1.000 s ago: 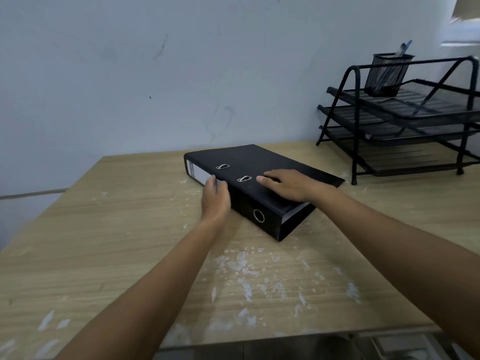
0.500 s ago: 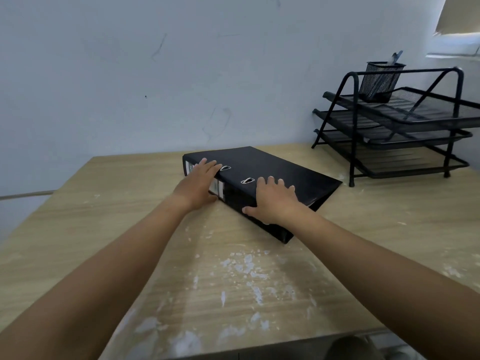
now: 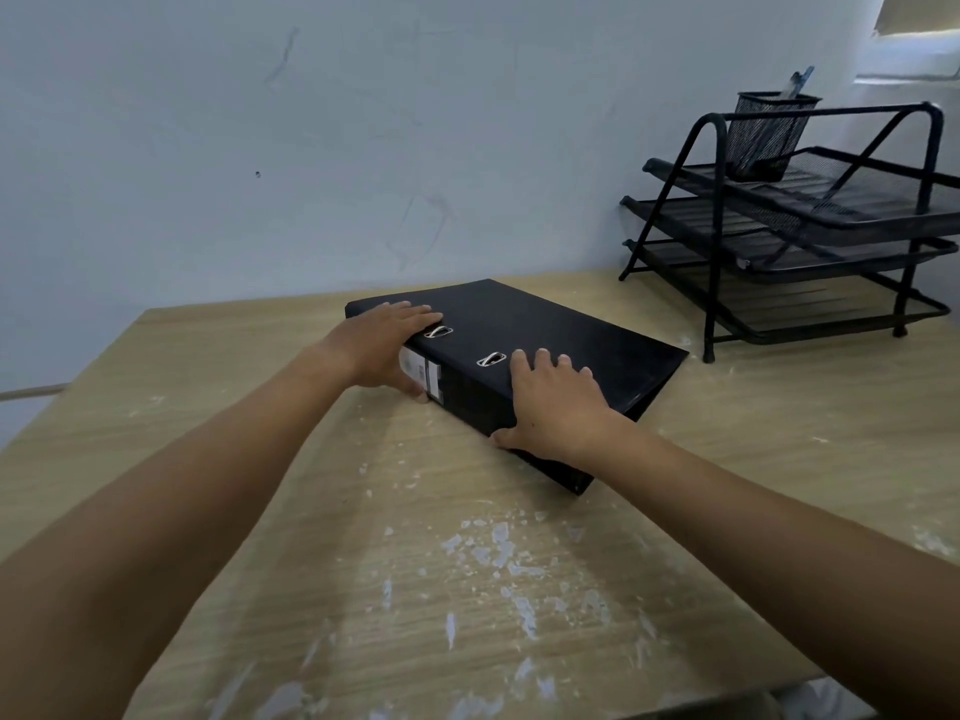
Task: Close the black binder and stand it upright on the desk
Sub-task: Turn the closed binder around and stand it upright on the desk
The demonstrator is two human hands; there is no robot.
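The black binder lies flat and closed on the wooden desk, its spine with a white label facing me. My left hand grips the spine's far-left end, fingers over the top cover and thumb low against the spine. My right hand clasps the spine's nearer end the same way, fingers spread on the cover, thumb under the spine's lower edge. Two metal slots show on the cover between my hands.
A black three-tier wire tray rack stands at the back right, with a mesh pen cup on its top tier. A pale wall runs right behind the desk. White paint flecks dot the near desk surface.
My left hand moved from the middle of the spine to its far-left end and onto the cover. My right hand slid from the cover to the spine's near end. The binder has barely shifted.
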